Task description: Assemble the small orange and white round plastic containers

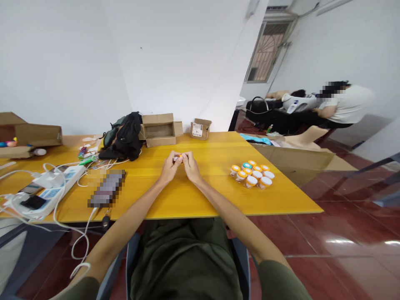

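Both hands meet over the middle of the yellow table [200, 200]. My left hand [171, 165] is closed around the clear body of a small jar with an orange lid [181, 158]. From the other side, my right hand [189, 165] has its fingers closed at the lid. Most of the jar is hidden by the fingers. To the right stands a cluster of several small clear jars [251, 181] with orange, white and teal lids, apart from my hands.
A phone [108, 188], a white power strip [59, 189] and tangled cables lie at the left. Behind are a black backpack [126, 137], an open carton [159, 130] and a small carton [200, 129]. A large cardboard box [281, 162] stands off the right edge; a person [350, 104] sits beyond.
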{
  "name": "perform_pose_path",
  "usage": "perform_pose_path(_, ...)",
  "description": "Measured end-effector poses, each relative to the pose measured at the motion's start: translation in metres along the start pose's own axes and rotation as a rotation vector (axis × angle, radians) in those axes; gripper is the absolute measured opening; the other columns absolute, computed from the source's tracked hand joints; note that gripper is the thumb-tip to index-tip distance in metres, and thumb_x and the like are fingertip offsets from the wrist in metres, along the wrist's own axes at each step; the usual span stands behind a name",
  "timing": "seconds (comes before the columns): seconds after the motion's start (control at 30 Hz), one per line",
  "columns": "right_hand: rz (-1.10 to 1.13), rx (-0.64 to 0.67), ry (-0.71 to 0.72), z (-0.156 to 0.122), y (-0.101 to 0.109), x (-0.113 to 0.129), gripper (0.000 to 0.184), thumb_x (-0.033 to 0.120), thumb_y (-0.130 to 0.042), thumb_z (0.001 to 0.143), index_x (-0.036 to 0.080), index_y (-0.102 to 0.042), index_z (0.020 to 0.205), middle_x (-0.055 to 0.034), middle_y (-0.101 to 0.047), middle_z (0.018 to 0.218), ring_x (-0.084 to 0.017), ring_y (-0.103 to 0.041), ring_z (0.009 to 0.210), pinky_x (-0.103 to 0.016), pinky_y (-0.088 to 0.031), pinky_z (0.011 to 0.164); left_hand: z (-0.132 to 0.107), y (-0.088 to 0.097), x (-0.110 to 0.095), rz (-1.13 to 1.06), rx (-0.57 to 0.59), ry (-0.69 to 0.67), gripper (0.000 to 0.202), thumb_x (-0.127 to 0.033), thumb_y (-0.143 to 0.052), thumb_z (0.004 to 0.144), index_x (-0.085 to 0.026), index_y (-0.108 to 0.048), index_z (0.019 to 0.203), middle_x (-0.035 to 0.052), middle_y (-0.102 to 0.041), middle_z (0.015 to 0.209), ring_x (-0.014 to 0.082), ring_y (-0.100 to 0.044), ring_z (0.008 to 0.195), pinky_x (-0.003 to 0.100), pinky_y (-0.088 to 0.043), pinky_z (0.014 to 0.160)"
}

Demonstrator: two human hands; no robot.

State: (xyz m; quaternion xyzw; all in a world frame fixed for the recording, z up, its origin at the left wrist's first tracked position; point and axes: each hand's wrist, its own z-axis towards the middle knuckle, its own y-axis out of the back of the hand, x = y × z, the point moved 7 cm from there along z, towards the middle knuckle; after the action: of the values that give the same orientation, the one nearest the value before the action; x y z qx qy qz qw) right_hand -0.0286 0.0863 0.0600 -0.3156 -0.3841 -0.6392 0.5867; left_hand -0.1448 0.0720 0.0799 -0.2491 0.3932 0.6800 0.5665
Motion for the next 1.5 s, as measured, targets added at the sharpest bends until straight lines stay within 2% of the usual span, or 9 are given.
perform_pose_path(0.2,-0.077,-0.018,0.048,-0.002,-0.001,-0.003,0.025,0.051,-0.039,0.097,0.027,-0.044,0.09,-0.0037,-0.064,0.088,-0.021,-0.063,0.083,-0.035,-0.05,0.079,0.0,-0.004,0.006,-0.053,-0.058,0.051,0.038,-0.06,-0.057,0.089,-0.022,-0.058,0.087,-0.0009,-0.062,0.073,0.0133,-0.058,0.065,0.024,-0.048,0.061)
perform_pose_path(0.5,-0.158,-0.031,0.149,-0.003,-0.004,-0.003,0.025,0.049,-0.037,0.099,0.026,-0.047,0.092,-0.0049,-0.063,0.085,-0.022,-0.061,0.08,-0.036,-0.049,0.079,0.002,-0.007,0.013,-0.171,-0.075,0.134,0.041,-0.061,-0.06,0.086,-0.022,-0.051,0.076,-0.0046,-0.051,0.063,0.0096,-0.046,0.053,0.023,-0.043,0.051)
perform_pose_path(0.73,-0.224,-0.075,0.141,-0.002,-0.006,-0.004,0.019,0.041,-0.038,0.098,0.027,-0.045,0.088,-0.0046,-0.063,0.083,-0.023,-0.06,0.079,-0.036,-0.047,0.078,0.001,-0.008,0.014,-0.149,-0.247,0.15,0.043,-0.057,-0.059,0.088,-0.023,-0.044,0.067,-0.006,-0.043,0.058,0.0101,-0.044,0.054,0.022,-0.04,0.05)
perform_pose_path(0.9,-0.309,-0.147,0.144,-0.002,0.0,-0.004,0.017,0.038,-0.04,0.097,0.027,-0.044,0.084,-0.0051,-0.061,0.082,-0.023,-0.058,0.08,-0.035,-0.045,0.076,0.006,-0.015,0.012,-0.125,-0.32,0.136,0.044,-0.047,-0.056,0.091,-0.023,-0.036,0.061,-0.0063,-0.034,0.056,0.01,-0.04,0.055,0.022,-0.039,0.054)
perform_pose_path(1.07,-0.399,-0.191,0.213,-0.001,0.006,-0.001,0.021,0.038,-0.038,0.098,0.027,-0.043,0.081,-0.0029,-0.058,0.077,-0.021,-0.055,0.073,-0.033,-0.044,0.071,0.006,-0.02,0.014,-0.25,-0.377,0.241,0.047,-0.039,-0.066,0.084,-0.022,-0.032,0.057,-0.0077,-0.029,0.054,0.0085,-0.036,0.051,0.02,-0.033,0.049)
perform_pose_path(1.2,-0.464,-0.173,0.296,-0.001,0.003,0.004,0.021,0.036,-0.037,0.098,0.026,-0.043,0.08,-0.0028,-0.059,0.076,-0.02,-0.056,0.073,-0.032,-0.045,0.071,0.003,-0.018,0.018,-0.308,-0.42,0.301,0.048,-0.035,-0.069,0.08,-0.022,-0.031,0.055,-0.0083,-0.027,0.053,0.0078,-0.034,0.05,0.019,-0.031,0.048)
perform_pose_path(1.3,-0.449,-0.17,0.277,-0.001,0.002,0.004,0.021,0.036,-0.037,0.098,0.026,-0.043,0.081,-0.0023,-0.06,0.075,-0.02,-0.056,0.071,-0.031,-0.044,0.069,0.004,-0.016,0.014,-0.259,-0.416,0.25,0.047,-0.036,-0.066,0.084,-0.022,-0.031,0.055,-0.0081,-0.027,0.053,0.0082,-0.033,0.051,0.019,-0.031,0.049)
perform_pose_path(1.5,-0.276,-0.225,0.098,-0.001,0.006,0.004,0.02,0.038,-0.036,0.097,0.028,-0.036,0.079,0.0024,-0.053,0.067,-0.018,-0.052,0.062,-0.028,-0.037,0.061,0.004,-0.015,-0.002,-0.066,-0.361,0.085,0.044,-0.042,-0.056,0.09,-0.022,-0.034,0.058,-0.0073,-0.034,0.053,0.0095,-0.035,0.051,0.022,-0.032,0.051)
